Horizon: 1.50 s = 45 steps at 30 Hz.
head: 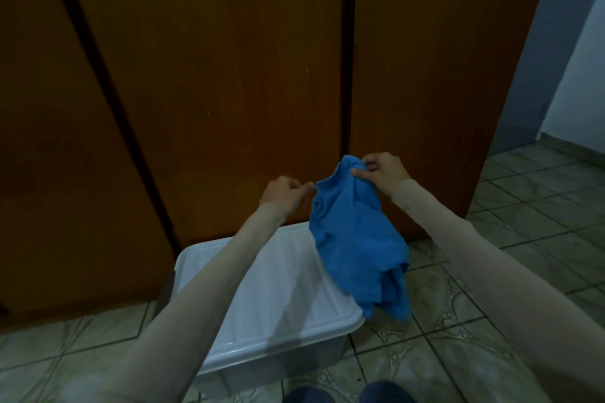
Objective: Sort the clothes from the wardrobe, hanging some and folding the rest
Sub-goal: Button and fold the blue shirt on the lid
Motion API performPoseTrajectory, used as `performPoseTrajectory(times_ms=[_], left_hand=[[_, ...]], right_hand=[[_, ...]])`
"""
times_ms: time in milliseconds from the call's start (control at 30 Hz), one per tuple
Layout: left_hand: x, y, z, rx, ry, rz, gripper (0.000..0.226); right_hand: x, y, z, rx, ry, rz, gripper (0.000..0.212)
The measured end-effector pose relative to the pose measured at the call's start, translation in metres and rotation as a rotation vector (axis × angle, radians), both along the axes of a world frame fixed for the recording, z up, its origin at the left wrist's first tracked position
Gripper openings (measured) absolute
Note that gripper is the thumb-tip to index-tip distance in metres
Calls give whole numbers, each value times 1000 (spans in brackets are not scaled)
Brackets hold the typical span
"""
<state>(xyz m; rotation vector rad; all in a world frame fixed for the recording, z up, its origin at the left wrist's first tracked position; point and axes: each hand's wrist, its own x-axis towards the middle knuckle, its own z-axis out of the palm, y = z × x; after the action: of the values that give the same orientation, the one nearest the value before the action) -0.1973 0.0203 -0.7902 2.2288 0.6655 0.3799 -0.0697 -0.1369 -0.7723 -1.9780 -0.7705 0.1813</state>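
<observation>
Both hands up in front of the closed wardrobe, each pinching the top edge of a blue garment: left hand on its left corner, right hand on the bunched upper right. Garment hangs crumpled in the air, above the right side of a lidded white bin on the tiled floor.

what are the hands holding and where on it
Both hands hold a blue garment by its top edge: the right hand pinches the bunched top corner, the left hand pinches the edge beside it. The rest hangs down over a white lidded box.
</observation>
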Motion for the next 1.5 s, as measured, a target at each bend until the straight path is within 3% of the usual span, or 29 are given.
performPoseTrajectory(times_ms=[133,267,400,533,633,700,800,900,1100,1200,1300,1500], left_hand=[[-1,-17,-7,-387,312,-223,45],[11,-21,-17,-716,109,-177,57],[16,-13,-17,-898,-20,-131,42],[15,-8,-14,-872,32,-106,46],[15,-6,-12,-888,-54,-50,24],[12,-3,-7,-897,-150,-3,27],[4,8,2,-700,-198,35,39],[-7,15,12,-528,-222,-32,34],[-16,21,33,-426,-271,-134,34],[-20,25,44,-423,-267,-186,38],[-25,28,52,-412,-232,-220,37],[-38,44,54,-404,-231,-170,30]], right_hand=[[-8,0,-4,-8,43,73,17],[-23,5,-2,-129,42,300,8],[-24,11,-5,-190,102,352,16],[-24,13,-13,-214,108,337,24],[-27,18,-17,-227,88,267,30],[-28,19,-17,-233,67,225,27],[-22,12,-23,-298,104,157,21],[-20,2,-36,-514,174,169,21],[-39,12,-74,-665,128,308,47],[-47,24,-83,-666,41,309,40],[-51,31,-84,-675,-19,300,13],[-33,28,-74,-456,75,20,10]])
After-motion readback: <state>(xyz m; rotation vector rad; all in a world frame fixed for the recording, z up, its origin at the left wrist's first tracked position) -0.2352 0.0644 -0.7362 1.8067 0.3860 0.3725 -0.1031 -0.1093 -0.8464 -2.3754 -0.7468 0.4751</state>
